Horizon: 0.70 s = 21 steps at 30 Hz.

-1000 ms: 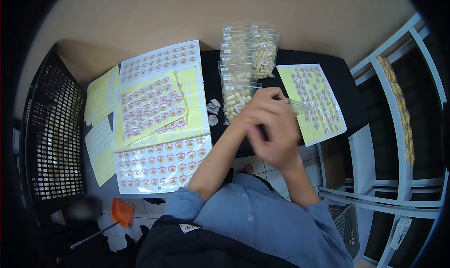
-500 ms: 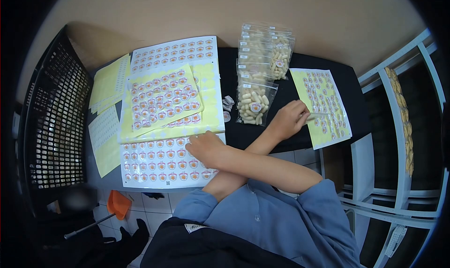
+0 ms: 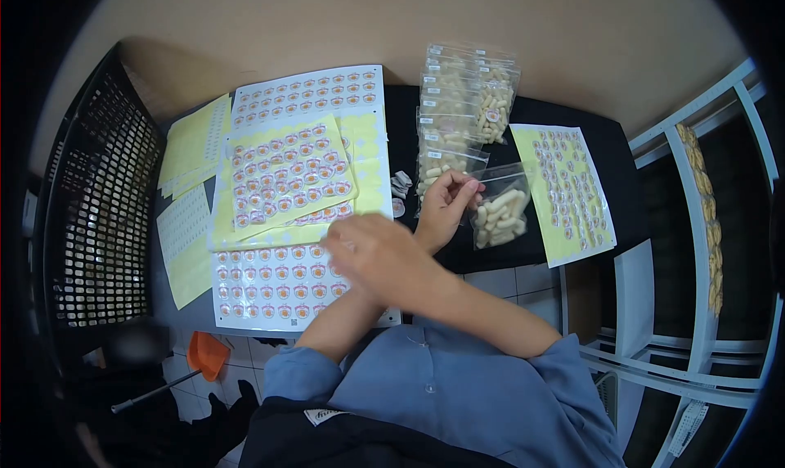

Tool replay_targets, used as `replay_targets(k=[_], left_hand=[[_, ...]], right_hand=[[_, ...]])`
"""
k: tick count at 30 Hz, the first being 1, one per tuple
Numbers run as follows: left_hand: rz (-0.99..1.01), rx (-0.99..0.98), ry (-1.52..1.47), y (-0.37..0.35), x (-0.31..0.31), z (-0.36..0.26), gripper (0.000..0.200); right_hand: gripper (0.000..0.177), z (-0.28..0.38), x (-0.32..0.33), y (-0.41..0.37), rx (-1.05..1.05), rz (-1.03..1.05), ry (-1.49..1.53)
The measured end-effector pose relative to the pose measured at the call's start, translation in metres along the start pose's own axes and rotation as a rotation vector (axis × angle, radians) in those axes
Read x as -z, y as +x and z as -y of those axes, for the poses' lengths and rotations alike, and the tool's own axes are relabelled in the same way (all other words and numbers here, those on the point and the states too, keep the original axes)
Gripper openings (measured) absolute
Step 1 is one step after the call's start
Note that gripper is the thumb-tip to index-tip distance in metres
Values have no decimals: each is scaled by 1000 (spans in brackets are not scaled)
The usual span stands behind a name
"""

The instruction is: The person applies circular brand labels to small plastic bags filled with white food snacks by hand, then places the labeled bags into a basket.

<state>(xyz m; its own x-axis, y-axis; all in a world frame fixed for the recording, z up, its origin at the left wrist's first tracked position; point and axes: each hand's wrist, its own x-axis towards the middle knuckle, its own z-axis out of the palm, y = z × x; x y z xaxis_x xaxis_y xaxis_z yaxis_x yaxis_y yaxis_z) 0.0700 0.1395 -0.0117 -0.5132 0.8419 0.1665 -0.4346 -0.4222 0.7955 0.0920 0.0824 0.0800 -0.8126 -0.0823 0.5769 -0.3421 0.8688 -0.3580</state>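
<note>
Crossed beneath my right arm, my left arm reaches right, and my left hand (image 3: 446,210) pinches the top edge of a clear bag of pale capsules (image 3: 500,218). That bag hangs in front of the overlapping row of filled bags (image 3: 450,100). My right hand (image 3: 368,243), blurred by motion, is over the lower right part of the round-sticker sheets (image 3: 282,284); whether its fingers grip anything is unclear. Just above and left of it lies a yellow-backed sticker sheet (image 3: 290,169). Another sticker sheet (image 3: 564,190) lies right of the held bag.
A black slatted basket (image 3: 102,214) stands at the left, beside more yellow sheets (image 3: 184,239). Crumpled scraps (image 3: 401,183) lie between the sheets and bags. A white metal rack (image 3: 703,247) is at the right. An orange dustpan (image 3: 207,355) is on the floor.
My left hand has moved left from the right-hand sticker sheet, and the capsule bag now shows plainly in its grip. My right hand has shifted slightly and is blurred. The view has shifted a little.
</note>
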Motion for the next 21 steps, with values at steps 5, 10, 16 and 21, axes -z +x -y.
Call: replay_targets(k=[5,10,16,21], left_hand=[[-105,-3,-14,3,9,28,8],[-141,41,6,6,20,30,9],[-152,49,31,5,18,27,10],[-140,41,55,6,21,30,11]], right_hand=[[16,-74,-30,13,-337,165,-56],[16,-102,-49,24,-256,200,-94],[12,-110,-63,23,-171,294,-196],[7,-110,-64,24,-253,303,-123]])
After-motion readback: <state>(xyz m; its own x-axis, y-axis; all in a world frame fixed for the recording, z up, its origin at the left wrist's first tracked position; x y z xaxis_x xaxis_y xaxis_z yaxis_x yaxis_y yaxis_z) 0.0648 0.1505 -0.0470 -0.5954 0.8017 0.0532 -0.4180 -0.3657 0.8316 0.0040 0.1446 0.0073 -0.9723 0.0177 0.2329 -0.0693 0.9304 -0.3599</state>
